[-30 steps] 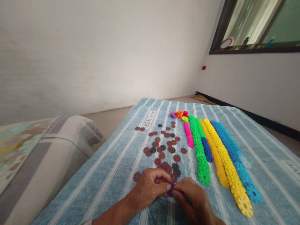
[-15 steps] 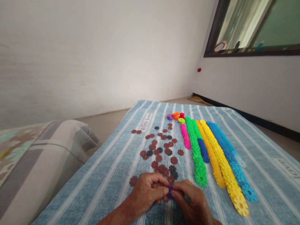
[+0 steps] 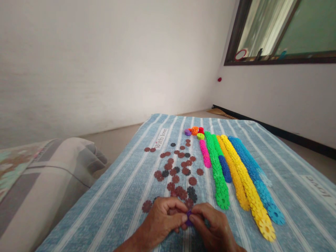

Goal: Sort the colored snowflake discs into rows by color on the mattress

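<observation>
In the head view, a small purple plastic piece is held low in the middle, above a blue cloth-covered surface with white stripes. It is pinched on one side by the left hand and on the other by the right hand; both grips are closed on it at the fingertips, and its exact shape is partly hidden. Just beyond the hands, reddish-brown notched plastic discs are scattered, with black notched discs mixed among them. To the right, long rows of overlapping notched discs are laid out: bright green, yellow and blue. A short pink row and a short dark blue row are set against the green. Near the far edge, small purple, orange, red and lime pieces are grouped closely together.
</observation>
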A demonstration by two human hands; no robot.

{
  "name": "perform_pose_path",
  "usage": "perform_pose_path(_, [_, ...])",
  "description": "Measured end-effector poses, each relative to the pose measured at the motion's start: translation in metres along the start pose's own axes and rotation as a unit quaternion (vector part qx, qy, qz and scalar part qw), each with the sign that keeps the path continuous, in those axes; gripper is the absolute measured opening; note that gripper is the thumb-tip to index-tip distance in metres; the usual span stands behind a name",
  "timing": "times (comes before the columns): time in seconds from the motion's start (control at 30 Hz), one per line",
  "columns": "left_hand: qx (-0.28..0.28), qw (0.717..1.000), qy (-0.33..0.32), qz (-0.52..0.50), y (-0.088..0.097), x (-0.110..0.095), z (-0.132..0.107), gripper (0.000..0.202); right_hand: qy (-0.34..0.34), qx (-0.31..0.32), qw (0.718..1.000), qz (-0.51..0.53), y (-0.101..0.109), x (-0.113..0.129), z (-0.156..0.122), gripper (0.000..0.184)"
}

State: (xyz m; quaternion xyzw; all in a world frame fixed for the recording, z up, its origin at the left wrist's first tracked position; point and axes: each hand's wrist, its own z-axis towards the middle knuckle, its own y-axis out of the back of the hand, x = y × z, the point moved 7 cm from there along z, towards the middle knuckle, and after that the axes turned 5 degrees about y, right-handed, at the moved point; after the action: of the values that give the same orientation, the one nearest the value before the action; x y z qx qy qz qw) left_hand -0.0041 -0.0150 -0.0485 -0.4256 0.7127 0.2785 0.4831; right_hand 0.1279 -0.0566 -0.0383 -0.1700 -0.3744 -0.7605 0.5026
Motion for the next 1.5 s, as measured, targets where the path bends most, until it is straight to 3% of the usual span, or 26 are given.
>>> perform_pose_path(0.23, [0.002,1.0,0.006,0.0,-0.001,0.0,0.0,0.016,0.002,-0.005,1.0,-0.02,-0.001,-0.002,-0.001,0.023])
perform_pose_path(0.47, [-0.038,0.999,0.012,-0.005,0.002,0.0,0.001,0.012,0.178,0.046,0.971,-0.15,-0.004,0.027,0.009,0.025])
perform_pose_path(0.57, [-0.042,0.999,0.016,-0.019,0.003,0.001,0.001,0.012,0.211,0.055,0.959,-0.18,-0.008,0.03,0.007,0.028])
perform_pose_path(0.7, [-0.033,0.998,-0.001,-0.046,0.003,0.002,0.003,0.02,0.222,0.079,0.953,-0.19,-0.011,0.03,0.006,0.022])
perform_pose_path(1.27, [-0.013,0.999,0.005,0.049,-0.003,0.003,0.002,0.024,0.238,0.064,0.947,-0.208,-0.009,0.034,0.004,0.013])
perform_pose_path(1.5, [-0.07,0.987,-0.034,0.142,0.022,-0.022,-0.005,0.014,0.218,0.096,0.951,-0.195,-0.007,0.027,-0.001,0.014])
